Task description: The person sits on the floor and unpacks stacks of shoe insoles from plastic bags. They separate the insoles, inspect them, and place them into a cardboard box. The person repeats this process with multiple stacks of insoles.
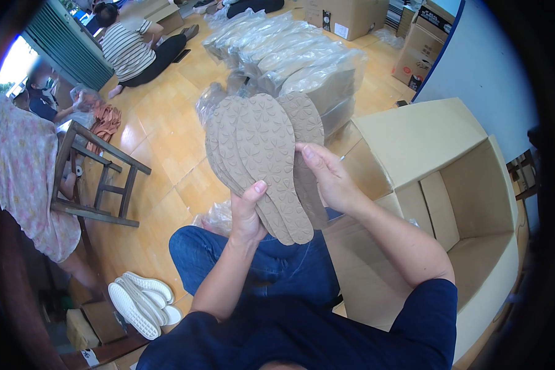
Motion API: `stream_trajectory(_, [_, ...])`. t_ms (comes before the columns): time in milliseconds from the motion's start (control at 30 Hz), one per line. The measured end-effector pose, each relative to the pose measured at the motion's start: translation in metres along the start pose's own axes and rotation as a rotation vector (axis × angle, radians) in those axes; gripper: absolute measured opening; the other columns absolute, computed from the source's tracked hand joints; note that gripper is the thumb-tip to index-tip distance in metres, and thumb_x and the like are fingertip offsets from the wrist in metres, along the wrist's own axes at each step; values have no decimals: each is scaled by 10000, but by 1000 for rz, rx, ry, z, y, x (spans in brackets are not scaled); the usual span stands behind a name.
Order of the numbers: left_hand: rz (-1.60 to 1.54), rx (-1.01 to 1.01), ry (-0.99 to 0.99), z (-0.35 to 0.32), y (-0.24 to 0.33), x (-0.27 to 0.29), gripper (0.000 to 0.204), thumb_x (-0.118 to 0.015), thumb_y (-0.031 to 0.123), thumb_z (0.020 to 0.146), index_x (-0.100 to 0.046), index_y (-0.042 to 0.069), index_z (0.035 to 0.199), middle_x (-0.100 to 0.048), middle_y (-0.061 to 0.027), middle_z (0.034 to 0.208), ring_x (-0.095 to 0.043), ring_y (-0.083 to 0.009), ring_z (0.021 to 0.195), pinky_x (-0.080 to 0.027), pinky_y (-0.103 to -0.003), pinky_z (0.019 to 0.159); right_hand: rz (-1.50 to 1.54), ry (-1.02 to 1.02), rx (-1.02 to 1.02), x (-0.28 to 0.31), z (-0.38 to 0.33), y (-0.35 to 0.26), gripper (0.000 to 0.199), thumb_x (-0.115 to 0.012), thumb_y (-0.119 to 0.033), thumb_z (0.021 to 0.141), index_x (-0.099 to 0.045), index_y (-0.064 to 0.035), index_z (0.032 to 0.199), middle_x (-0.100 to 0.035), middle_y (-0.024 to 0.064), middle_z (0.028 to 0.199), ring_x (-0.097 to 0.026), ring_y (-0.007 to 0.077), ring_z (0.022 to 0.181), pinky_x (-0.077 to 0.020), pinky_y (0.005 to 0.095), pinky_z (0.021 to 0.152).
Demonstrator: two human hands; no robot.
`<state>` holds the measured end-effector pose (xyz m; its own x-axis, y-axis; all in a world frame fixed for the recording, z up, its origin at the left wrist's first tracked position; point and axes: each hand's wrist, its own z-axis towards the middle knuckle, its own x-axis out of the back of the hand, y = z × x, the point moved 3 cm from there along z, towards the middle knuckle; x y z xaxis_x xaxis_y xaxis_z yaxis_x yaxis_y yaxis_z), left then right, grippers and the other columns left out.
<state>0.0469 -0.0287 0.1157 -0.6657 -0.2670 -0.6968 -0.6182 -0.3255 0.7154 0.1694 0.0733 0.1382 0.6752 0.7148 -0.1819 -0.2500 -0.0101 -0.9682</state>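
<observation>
left grip [248, 213]: holding fanned tan soles [266, 142], centre, above lap [194, 253] | right grip [330, 179]: thumb and finger pinching rear sole [308, 117] at right edge | right: open box [416, 142] | far: bagged stacks [290, 58] | near left: white soles [132, 303] | left: stool [128, 192]

4+ tan insoles [265, 142], 3+ wht soles [131, 308], 1 wdn stool [95, 214]

I take this to be a small shoe-parts workshop: on my feed I can pick out textured brown sole-shaped pieces [266, 148], white shoe soles [135, 303], a row of plastic-bagged bundles [311, 68] and cardboard cartons [345, 15], while further off a person in a striped top [128, 52] sits right on the yellow tiled floor [182, 182]
</observation>
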Motion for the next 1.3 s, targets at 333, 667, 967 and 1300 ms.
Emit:
stream_trajectory(333, [64,11,136,23,-12,96,584,-643,125,824,-412,-9,1343,-571,-147,1222,-597,-257,1104,-521,-391,925,-264,208,-52,19,6,3,276,-559,-140,970,-616,-13,1208,-640,88,1145,-565,131,1066,-438,270,933])
stream_trajectory(667, [428,-140,742,12,-19,263,368,-692,199,868,-542,41,1164,-639,-105,926,-645,-209,748,-564,-341,645,-295,201,-123,22,9,3,280,-498,-120,996,-591,-15,1239,-633,66,1143,-557,107,1052,-441,262,930])
stream_trajectory(967, [-143,84,-42,10,0,66,466,-523,385,977,-514,25,1272,-646,-119,1072,-663,-189,857,-570,-299,714,-304,101,-107,10,5,22,298,-487,-172,1013,-600,4,1225,-642,84,1145,-564,145,1080,-419,274,961])
stream_trajectory(1300, [-3,71,141,13,-29,21,451,-556,280,928,-506,10,1286,-644,-151,1115,-660,-200,923,-574,-312,753,109,79,-189,2,7,9,335,-581,-184,977,-478,7,1232,-607,118,1195,-588,162,1087,-471,312,953])
